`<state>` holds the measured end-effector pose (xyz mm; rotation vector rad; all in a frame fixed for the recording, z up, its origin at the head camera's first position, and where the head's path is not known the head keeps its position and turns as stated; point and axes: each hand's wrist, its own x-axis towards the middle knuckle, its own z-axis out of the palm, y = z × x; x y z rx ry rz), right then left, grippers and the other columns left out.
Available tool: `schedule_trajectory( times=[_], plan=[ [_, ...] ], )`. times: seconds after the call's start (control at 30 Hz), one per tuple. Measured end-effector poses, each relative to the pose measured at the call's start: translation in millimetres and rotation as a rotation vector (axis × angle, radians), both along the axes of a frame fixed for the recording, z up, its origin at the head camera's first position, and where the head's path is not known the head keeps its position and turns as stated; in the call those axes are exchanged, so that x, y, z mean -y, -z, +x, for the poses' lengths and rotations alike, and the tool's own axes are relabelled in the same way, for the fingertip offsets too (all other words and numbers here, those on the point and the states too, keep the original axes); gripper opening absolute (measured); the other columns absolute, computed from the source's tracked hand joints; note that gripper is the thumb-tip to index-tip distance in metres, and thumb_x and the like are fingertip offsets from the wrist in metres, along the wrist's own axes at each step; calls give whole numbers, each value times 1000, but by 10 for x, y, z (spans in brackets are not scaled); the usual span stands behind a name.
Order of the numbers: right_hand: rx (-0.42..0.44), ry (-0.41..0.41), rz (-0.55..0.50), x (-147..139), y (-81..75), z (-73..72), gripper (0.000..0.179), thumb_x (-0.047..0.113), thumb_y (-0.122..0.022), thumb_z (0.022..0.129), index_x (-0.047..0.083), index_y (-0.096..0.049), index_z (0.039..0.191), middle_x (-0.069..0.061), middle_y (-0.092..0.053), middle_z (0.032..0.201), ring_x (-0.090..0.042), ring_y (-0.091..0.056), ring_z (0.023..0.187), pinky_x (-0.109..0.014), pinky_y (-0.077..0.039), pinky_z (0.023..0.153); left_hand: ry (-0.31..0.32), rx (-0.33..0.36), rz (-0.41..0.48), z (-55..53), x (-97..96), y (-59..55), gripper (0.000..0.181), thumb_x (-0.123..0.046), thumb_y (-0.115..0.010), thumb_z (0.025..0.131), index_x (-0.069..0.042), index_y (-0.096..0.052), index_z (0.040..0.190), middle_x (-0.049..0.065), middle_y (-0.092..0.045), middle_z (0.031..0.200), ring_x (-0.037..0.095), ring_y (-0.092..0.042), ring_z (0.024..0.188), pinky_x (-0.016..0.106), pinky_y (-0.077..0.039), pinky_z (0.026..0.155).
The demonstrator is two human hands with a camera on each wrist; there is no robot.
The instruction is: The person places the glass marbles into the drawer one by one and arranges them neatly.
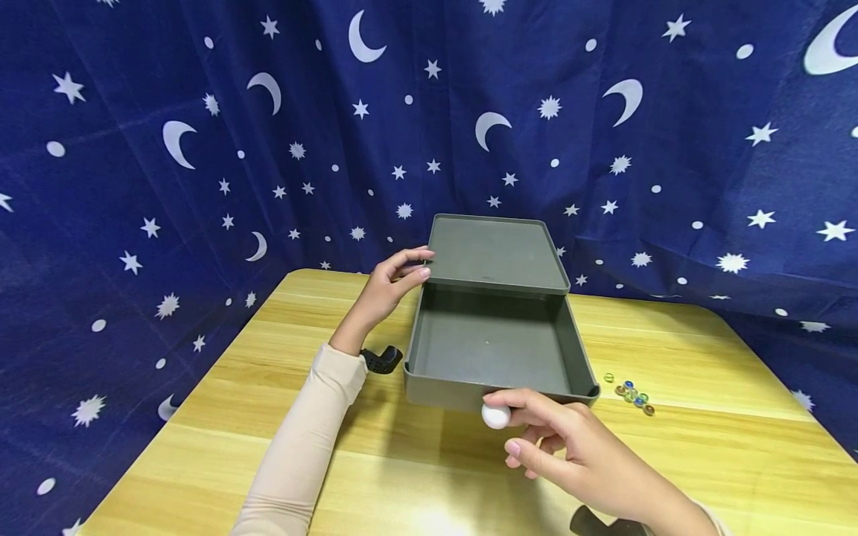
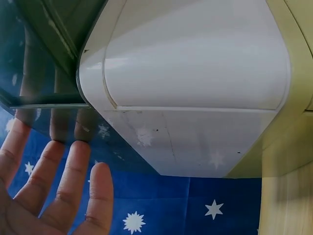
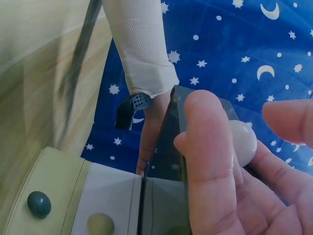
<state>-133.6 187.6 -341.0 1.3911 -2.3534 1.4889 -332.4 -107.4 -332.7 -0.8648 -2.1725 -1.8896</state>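
A small drawer unit has its dark grey top drawer (image 1: pixel 485 342) pulled out from under a flat grey top panel (image 1: pixel 496 249). My left hand (image 1: pixel 385 290) is at the unit's left side. In the left wrist view, its straight fingers (image 2: pixel 63 191) meet the shiny dark wall. On the drawer's front sits a round white knob (image 1: pixel 496 417). My right hand (image 1: pixel 570 447) has its index finger hooked behind this knob, with the thumb apart from it. Below, a white drawer with a yellowish knob (image 3: pixel 100 225) and a pale yellow drawer with a teal knob (image 3: pixel 39 204) show in the right wrist view.
Several glass marbles (image 1: pixel 630 394) lie on the wooden table (image 1: pixel 214 439), right of the unit. A dark blue curtain (image 1: pixel 375 126) with moons and stars hangs behind. Black wrist devices (image 1: pixel 382 361) are worn on both arms.
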Motion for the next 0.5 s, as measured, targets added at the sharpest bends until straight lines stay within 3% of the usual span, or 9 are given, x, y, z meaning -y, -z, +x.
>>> schedule_trajectory(
  times=[0.27, 0.5],
  plan=[
    [24, 1, 18, -20, -24, 6, 54, -12, -63, 102, 12, -55, 150, -7, -75, 121, -14, -77, 82, -33, -63, 68, -8, 7, -8, -1, -6, -1, 40, -11, -62, 107, 2, -62, 145, 11, -48, 166, 36, -59, 139, 49, -47, 115],
    [3, -4, 1, -44, -56, 32, 52, -15, -62, 101, 12, -59, 146, -4, -79, 108, -13, -74, 75, -31, -63, 68, -5, 6, -5, -4, -10, -2, 41, -11, -62, 107, 3, -62, 145, 13, -48, 166, 36, -59, 139, 48, -47, 115]
  ],
)
